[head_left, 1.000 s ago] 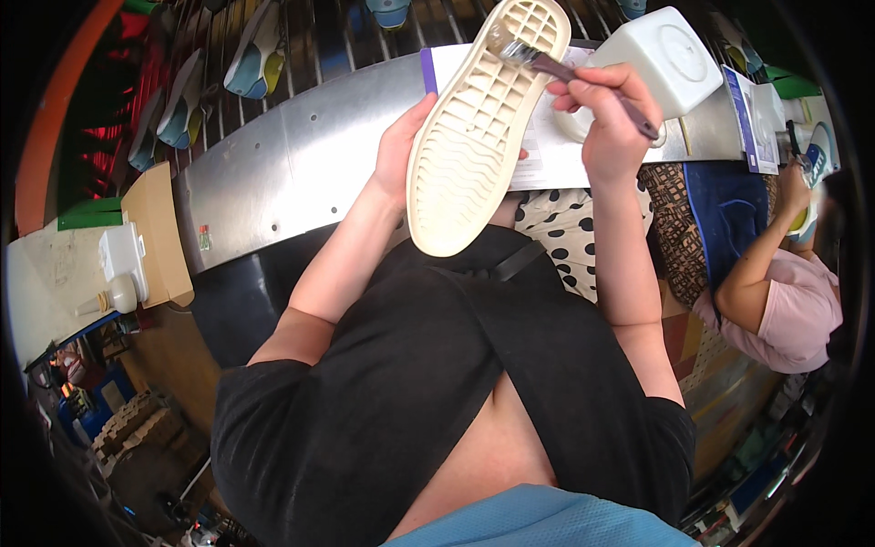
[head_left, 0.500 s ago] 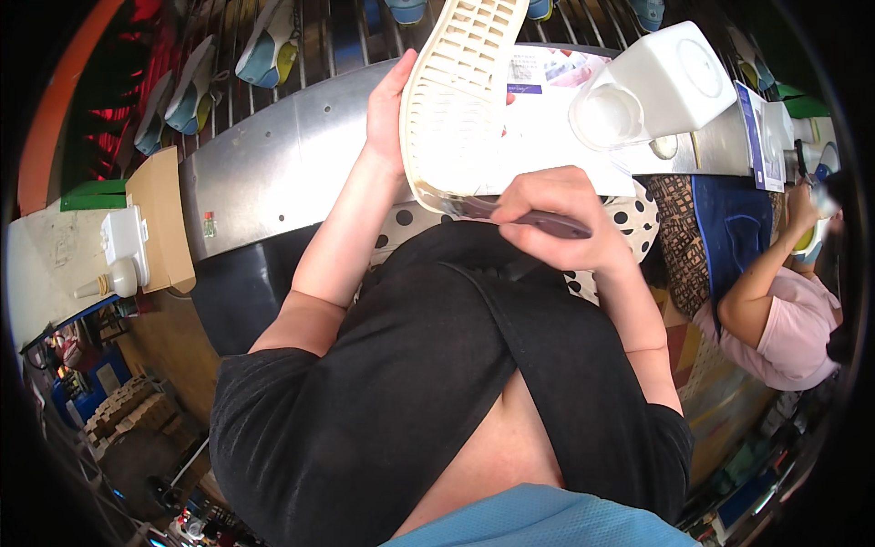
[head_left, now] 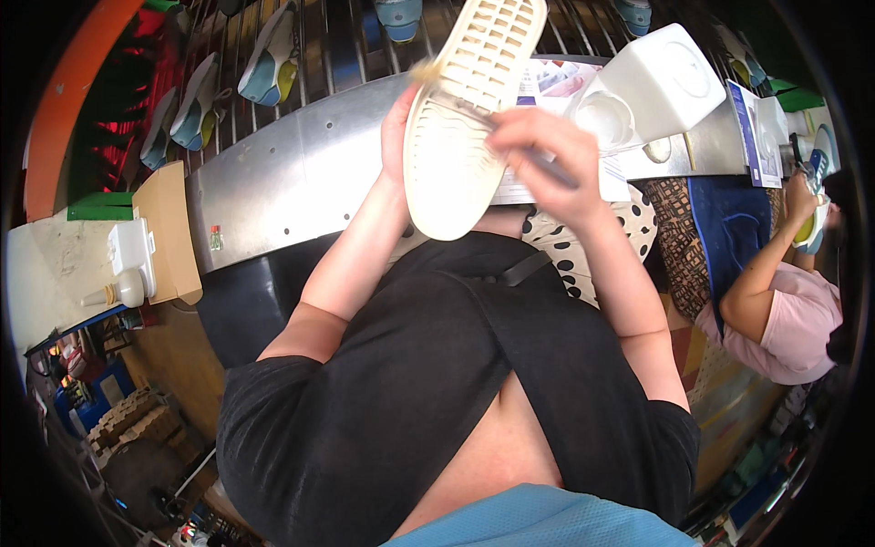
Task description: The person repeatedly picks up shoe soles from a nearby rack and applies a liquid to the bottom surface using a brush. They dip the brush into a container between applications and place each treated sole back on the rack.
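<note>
A cream shoe sole (head_left: 447, 182) is held up over the bench edge, its gridded inner face toward me. My left hand (head_left: 395, 137) grips it along the left edge, with most of the fingers hidden behind it. Closed around the dark handle of a brush (head_left: 474, 111) is my right hand (head_left: 551, 164). The brush lies across the middle of the sole, and its bristles, smeared by motion, reach the sole's left edge. Just beyond my right hand are a clear cup (head_left: 605, 118) and a tilted white plastic container (head_left: 663, 82), over printed sheets (head_left: 565, 77).
A metal bench (head_left: 292, 159) runs ahead of me, with a roller rack (head_left: 342, 41) of blue-and-white shoes behind it. An open cardboard box (head_left: 169, 232) and a tiny bottle (head_left: 216, 238) are at left. At right, a co-worker in pink (head_left: 793, 324) handles a shoe.
My right hand has swept the brush up and left, from the sole's near rounded end to its mid left edge. The sole has shifted slightly toward me and right.
</note>
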### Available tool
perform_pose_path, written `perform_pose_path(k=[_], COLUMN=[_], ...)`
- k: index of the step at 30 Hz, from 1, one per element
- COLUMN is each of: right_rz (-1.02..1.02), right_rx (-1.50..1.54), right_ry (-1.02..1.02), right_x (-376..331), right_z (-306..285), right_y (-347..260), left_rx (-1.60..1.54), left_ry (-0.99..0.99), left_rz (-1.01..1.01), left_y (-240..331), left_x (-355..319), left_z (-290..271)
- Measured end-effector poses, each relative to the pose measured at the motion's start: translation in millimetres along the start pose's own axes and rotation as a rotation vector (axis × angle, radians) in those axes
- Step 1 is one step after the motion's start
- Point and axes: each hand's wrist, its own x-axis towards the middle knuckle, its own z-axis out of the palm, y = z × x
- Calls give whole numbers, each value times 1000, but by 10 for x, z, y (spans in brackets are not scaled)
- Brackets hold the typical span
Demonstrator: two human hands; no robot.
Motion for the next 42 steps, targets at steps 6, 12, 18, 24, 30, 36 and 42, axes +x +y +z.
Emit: perform_pose_path(k=[6,12,18,24,30,36,42], right_rz=[255,100,394,218,521,341,720], right_rx=[190,191,419,446,548,308,-136], right_ry=[280,-91,-82,-278,136,498,462], right_x=[-99,-232,-271,-195,23,-72,-546], right_z=[104,293,214,306,-67,-802,-1140], right_y=[-68,-195,-315,-245,59,87,339], left_rx=[70,88,59,140,156,213,733], left_ry=[-68,-194,-293,-253,-71,-88,6], left_rz=[-5,-65,-81,-77,-151,-26,193], left_y=[33,96,324,404,378,457,749], left_x=[29,136,126,104,13,-171,-383], left_z=[-34,-94,-110,-72,-53,-229,-393])
